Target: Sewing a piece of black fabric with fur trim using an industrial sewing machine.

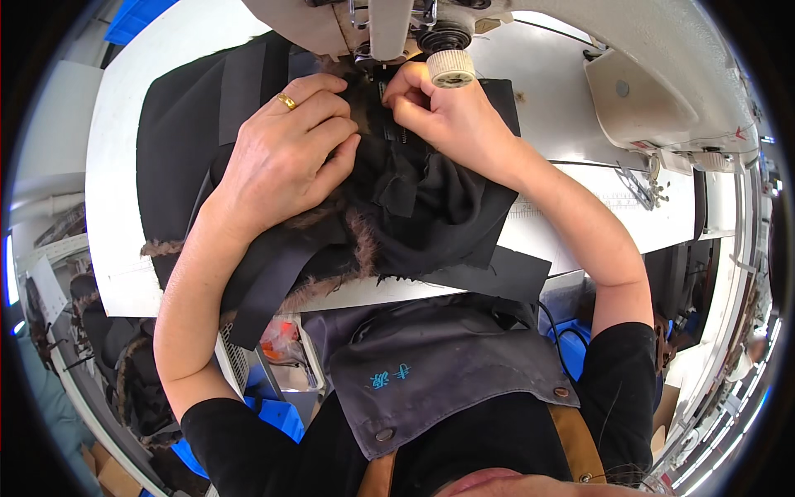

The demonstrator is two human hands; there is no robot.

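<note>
My left hand, with a gold ring, rests palm-down on black fabric left of the presser foot, its bent fingers slightly apart. My right hand has its fingers curled in a pinch on the fabric by a zipper-like strip, just right of and below the needle area. Brown fur trim runs through the rumpled pieces, and dark bands hang over the table's front edge. What lies under my fingertips is partly hidden.
The sewing machine spans the top and right over a white table with a ruler strip. Blue bins, a white basket and dark fur-trimmed pieces are below. A distant person is at the far right.
</note>
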